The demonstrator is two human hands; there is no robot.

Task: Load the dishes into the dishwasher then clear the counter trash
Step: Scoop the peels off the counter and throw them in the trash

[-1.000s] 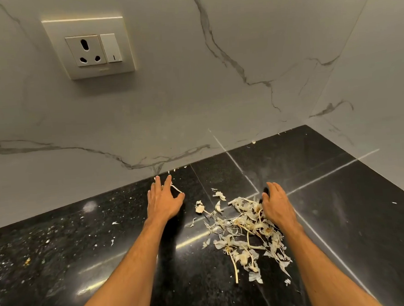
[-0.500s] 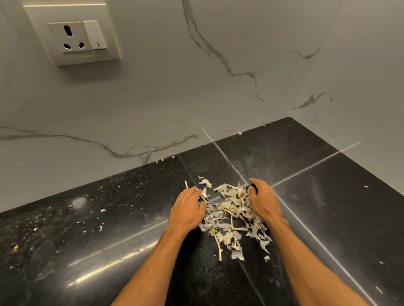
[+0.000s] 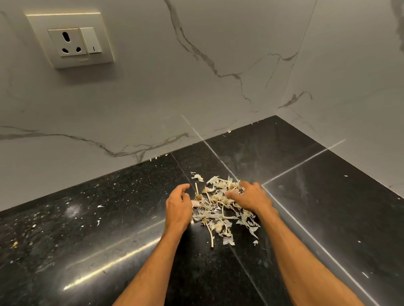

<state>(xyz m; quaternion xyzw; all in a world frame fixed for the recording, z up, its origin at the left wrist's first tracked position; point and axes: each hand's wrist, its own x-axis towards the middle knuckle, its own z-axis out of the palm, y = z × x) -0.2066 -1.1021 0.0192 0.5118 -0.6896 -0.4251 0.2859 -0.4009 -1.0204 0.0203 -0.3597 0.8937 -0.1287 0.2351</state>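
A heap of dry peels and stalks (image 3: 220, 214) lies on the black counter (image 3: 95, 242), toward its back right corner and a little out from the marble wall (image 3: 192, 82). The left hand (image 3: 178, 207) stands on its edge at the heap's left side, fingers loosely curved and holding nothing. The right hand (image 3: 252, 197) lies palm down on the heap's right side, fingers bent into the scraps — whether it grips any cannot be told. Loose flakes dot the counter's left part and back edge. A socket (image 3: 73, 41) sits high on the wall.

Bare forearms reaching forward, left hand (image 3: 178, 206) cupped on edge, right hand (image 3: 251, 197) palm down, thumb inward
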